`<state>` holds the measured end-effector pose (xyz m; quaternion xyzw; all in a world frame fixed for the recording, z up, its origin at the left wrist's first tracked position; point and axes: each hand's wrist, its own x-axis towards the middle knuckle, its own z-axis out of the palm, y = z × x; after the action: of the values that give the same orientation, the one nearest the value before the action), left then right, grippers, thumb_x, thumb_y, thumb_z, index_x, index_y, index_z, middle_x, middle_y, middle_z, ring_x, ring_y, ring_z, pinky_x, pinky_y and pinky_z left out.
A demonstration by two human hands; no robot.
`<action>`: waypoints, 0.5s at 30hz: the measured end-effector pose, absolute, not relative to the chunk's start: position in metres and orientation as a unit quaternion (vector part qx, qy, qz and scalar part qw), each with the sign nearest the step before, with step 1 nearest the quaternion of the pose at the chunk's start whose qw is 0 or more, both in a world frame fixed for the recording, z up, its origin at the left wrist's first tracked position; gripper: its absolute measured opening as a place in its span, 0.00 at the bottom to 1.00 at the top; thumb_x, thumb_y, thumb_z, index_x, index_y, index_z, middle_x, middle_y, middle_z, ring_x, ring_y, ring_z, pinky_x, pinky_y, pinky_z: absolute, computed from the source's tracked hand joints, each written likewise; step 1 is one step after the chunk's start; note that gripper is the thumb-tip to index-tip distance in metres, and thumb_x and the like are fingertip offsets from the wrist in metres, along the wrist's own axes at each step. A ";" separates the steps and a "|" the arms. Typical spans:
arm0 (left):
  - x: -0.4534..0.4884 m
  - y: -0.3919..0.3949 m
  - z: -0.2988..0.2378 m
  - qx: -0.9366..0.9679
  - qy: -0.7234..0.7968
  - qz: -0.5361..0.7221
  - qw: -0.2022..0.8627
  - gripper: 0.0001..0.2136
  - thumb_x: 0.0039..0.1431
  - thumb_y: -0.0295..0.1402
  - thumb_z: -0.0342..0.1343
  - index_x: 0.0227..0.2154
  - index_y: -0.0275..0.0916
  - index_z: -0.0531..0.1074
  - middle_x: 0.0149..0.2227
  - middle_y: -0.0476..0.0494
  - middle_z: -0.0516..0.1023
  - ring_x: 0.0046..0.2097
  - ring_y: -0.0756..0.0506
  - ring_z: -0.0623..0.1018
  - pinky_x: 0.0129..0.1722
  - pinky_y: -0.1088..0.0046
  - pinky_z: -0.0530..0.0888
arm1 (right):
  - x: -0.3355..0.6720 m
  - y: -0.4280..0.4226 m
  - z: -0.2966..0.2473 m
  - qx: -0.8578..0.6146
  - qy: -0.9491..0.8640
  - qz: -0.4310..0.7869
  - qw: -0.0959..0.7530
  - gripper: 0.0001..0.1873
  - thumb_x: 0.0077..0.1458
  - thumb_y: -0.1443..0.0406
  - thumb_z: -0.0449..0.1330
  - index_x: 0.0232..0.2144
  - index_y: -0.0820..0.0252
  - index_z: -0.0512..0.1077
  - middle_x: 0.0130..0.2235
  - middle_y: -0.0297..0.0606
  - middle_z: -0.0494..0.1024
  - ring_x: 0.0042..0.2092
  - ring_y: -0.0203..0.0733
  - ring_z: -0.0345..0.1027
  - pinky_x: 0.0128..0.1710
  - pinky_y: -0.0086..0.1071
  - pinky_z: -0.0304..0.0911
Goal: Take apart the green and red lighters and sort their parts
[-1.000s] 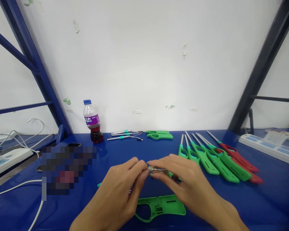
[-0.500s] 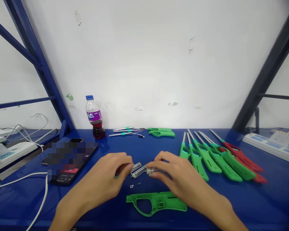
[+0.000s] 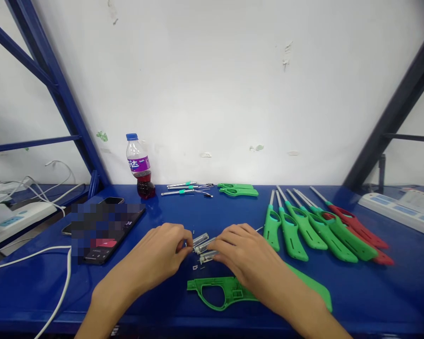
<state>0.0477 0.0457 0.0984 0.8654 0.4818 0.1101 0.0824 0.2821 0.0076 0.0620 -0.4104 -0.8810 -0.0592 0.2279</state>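
My left hand (image 3: 159,259) is curled, its fingertips pinched at the left end of some small clear and metal lighter parts (image 3: 202,241) lying on the blue table (image 3: 374,292). From the right, my right hand (image 3: 245,256) rests with bent fingers on one of those parts. Just in front of both hands lies an open green lighter shell (image 3: 215,291); a second green half (image 3: 313,287) shows beyond my right wrist. Two tiny bits (image 3: 198,267) sit between the hands and the shell.
A row of green long-nosed lighters (image 3: 304,230) and red lighters (image 3: 356,230) lies at right. Metal tubes (image 3: 183,188), green shell halves (image 3: 237,189) and a drink bottle (image 3: 138,165) stand at the back. Phones (image 3: 102,226) and white cables (image 3: 38,254) lie left, a power strip (image 3: 399,209) far right.
Both hands have come down from holding one part together in the air to the table. The clear and metal parts now lie there separated, and a second green half has appeared at right.
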 end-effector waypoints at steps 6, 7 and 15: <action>0.043 0.046 0.097 0.871 0.470 0.126 0.066 0.13 0.70 0.31 0.54 0.33 0.46 0.83 0.34 0.46 0.83 0.36 0.43 0.81 0.34 0.70 0.68 | 0.323 -0.002 0.084 -0.442 -0.854 -0.063 0.266 0.09 0.75 0.63 0.60 0.49 0.53 0.80 0.44 0.38 0.86 0.44 0.49 0.80 0.47 0.44 0.71; 0.042 0.045 0.098 0.872 0.466 0.134 0.064 0.13 0.71 0.32 0.53 0.36 0.47 0.84 0.36 0.46 0.83 0.37 0.43 0.81 0.36 0.70 0.69 | 0.332 -0.006 0.087 -0.453 -0.848 -0.064 0.267 0.10 0.76 0.61 0.59 0.50 0.52 0.80 0.44 0.38 0.87 0.44 0.49 0.82 0.46 0.44 0.72; 0.036 0.002 0.070 0.900 0.381 0.207 -0.049 0.15 0.72 0.31 0.49 0.41 0.50 0.82 0.42 0.46 0.85 0.34 0.44 0.86 0.29 0.73 0.77 | 0.402 -0.059 0.036 -0.507 -0.817 -0.113 0.250 0.18 0.76 0.51 0.55 0.55 0.44 0.82 0.50 0.33 0.89 0.46 0.49 0.87 0.43 0.39 0.83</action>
<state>0.0359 0.0023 0.0702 0.8998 0.3811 0.2068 -0.0491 0.4025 -0.0590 0.0359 -0.5070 -0.8170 -0.1128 0.2505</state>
